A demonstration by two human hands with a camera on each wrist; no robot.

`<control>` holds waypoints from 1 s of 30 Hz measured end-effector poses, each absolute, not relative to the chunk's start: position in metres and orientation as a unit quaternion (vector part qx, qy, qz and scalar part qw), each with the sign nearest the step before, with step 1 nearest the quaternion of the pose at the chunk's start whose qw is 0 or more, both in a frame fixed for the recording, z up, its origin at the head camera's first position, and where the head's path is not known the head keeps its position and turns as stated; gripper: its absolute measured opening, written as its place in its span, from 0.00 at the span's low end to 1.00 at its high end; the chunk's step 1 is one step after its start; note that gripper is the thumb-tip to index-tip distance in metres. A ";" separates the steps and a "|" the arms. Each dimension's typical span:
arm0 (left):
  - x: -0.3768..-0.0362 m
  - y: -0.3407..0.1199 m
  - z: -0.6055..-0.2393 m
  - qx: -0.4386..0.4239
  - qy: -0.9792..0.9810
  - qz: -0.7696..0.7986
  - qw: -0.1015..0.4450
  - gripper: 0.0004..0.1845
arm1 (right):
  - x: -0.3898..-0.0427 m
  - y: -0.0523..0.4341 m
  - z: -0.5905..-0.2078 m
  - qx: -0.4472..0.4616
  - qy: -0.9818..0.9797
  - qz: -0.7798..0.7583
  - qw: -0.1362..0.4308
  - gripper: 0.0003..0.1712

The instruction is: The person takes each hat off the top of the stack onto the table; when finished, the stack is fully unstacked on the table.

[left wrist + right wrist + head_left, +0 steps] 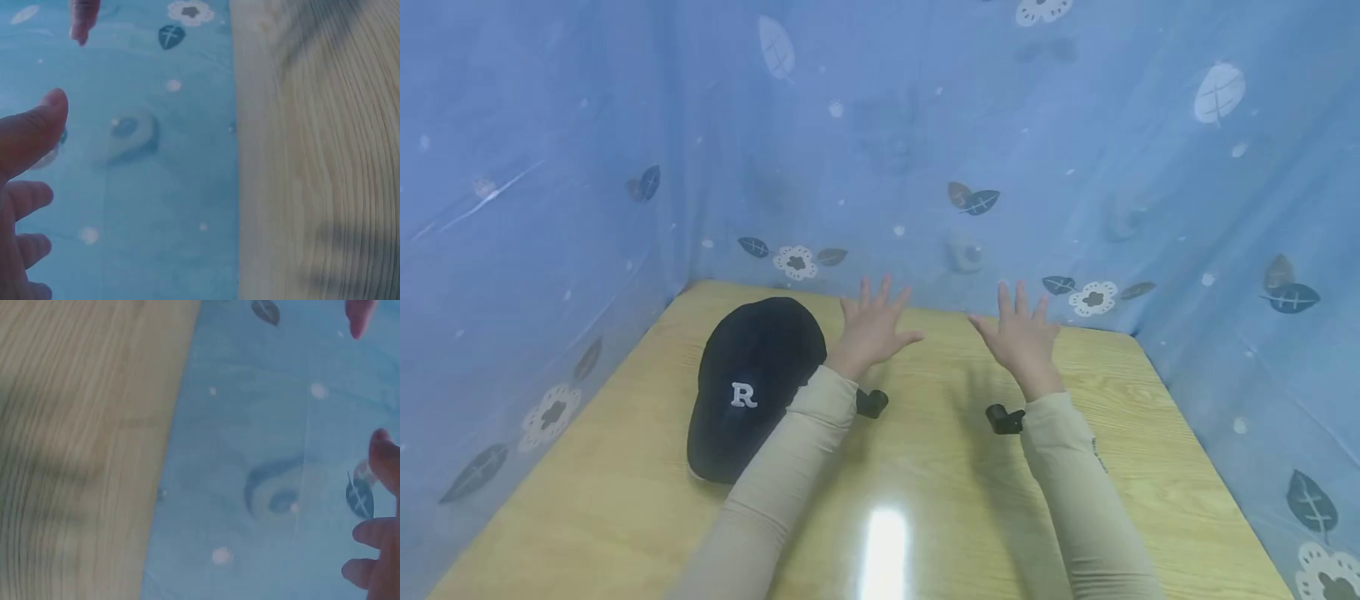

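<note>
A black cap (748,383) with a white letter R lies on the left half of a light wooden table (917,467). My left hand (874,327) hovers palm down just right of the cap, fingers spread, holding nothing. My right hand (1021,335) hovers the same way further right, also spread and holding nothing. Both forearms wear beige sleeves with a small black wrist camera on each. In the left wrist view the thumb and fingers (25,187) are straight in front of the blue cloth. The right wrist view shows fingertips (375,550) at the frame's right edge.
Blue cloth (925,150) printed with leaves and flowers walls the table at the back, left and right. A bright light glare (883,550) lies on the table near its front edge.
</note>
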State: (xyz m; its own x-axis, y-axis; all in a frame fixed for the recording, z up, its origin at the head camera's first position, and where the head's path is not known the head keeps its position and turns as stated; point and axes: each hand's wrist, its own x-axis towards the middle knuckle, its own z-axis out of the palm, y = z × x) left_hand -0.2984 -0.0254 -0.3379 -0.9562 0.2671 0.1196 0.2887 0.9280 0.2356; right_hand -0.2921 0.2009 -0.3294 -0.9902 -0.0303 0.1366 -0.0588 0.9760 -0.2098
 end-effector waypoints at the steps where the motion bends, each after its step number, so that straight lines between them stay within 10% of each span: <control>1: -0.298 -0.029 -0.336 -0.142 -0.982 -0.115 0.049 0.42 | -0.293 0.197 -0.329 0.028 -0.991 0.105 0.072 0.50; 16: -0.226 -0.163 -0.325 -0.085 -0.971 -0.198 0.107 0.38 | -0.288 0.088 -0.345 0.151 -0.970 0.161 0.098 0.40; 30: -0.145 -0.242 -0.425 0.019 -0.938 -0.330 0.103 0.25 | -0.270 0.012 -0.401 0.116 -0.929 0.345 0.065 0.21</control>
